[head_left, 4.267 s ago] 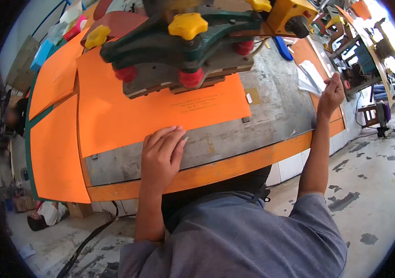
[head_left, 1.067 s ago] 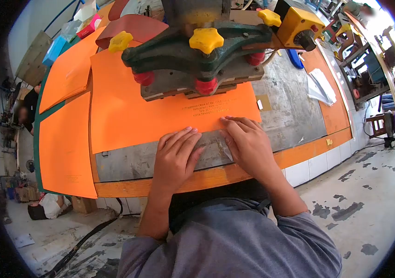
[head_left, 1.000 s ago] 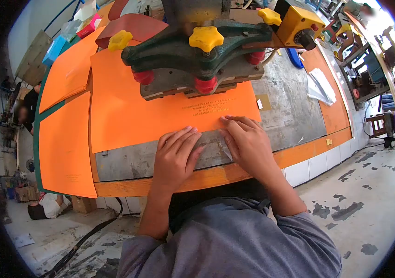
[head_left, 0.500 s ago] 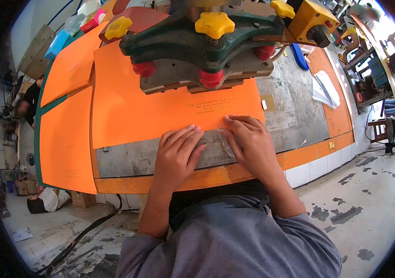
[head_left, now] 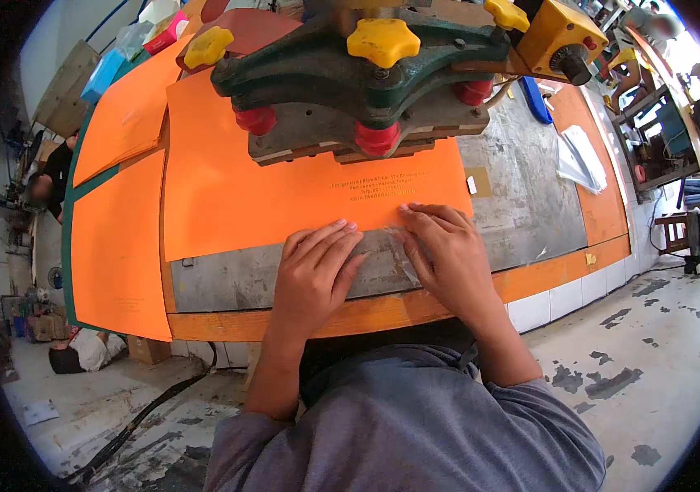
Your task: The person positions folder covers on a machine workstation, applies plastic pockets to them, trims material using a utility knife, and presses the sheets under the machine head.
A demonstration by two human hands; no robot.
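Observation:
A large orange sheet point(head_left: 243, 197) with several lines of small printed text lies on the grey metal plate point(head_left: 227, 283), its upper part hidden under the press head point(head_left: 309, 143). My left hand point(head_left: 317, 266) rests at the sheet's front edge, fingers stretched out and thumb apart. To the right of the text, my right hand point(head_left: 444, 250) touches the same edge with its fingertips, thumb spread away from the fingers. A small clear scrap shows beside the right thumb; I cannot make out what it is.
Orange sheets point(head_left: 116, 254) lie in piles on the left. Above the plate, the green press frame point(head_left: 309, 70) carries yellow star knobs point(head_left: 383, 43). A yellow control box point(head_left: 559, 41), a blue-handled tool point(head_left: 535, 100) and clear plastic point(head_left: 581, 160) are at the right. People are in the background.
Both hands and the sheet hold the same place. Only the camera view has shifted very slightly.

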